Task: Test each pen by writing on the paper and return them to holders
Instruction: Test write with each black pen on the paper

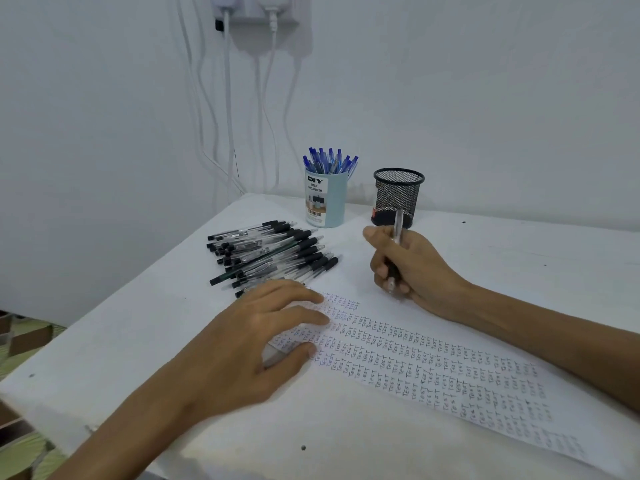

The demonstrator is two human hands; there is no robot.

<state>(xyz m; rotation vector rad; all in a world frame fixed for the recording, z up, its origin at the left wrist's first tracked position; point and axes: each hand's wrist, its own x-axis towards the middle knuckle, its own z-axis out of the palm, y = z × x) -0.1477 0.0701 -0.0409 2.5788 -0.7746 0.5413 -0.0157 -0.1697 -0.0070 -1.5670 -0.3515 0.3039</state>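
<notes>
- The right hand (403, 268) grips a pen (398, 225), fingers curled round it and tip down near the paper (450, 375); I cannot tell if the tip touches.
- The left hand (256, 337) lies flat with straight fingers, pressing the paper's left end.
- The paper, filled with rows of "TEST", runs across the table (138, 341) toward its right edge.
- A pile of black pens (270, 258) lies just beyond the left hand, near the table's left edge.
- At the far edge stand a blue holder (325, 202) full of blue pens (330, 162) and, beside it, a black mesh holder (398, 192).
</notes>
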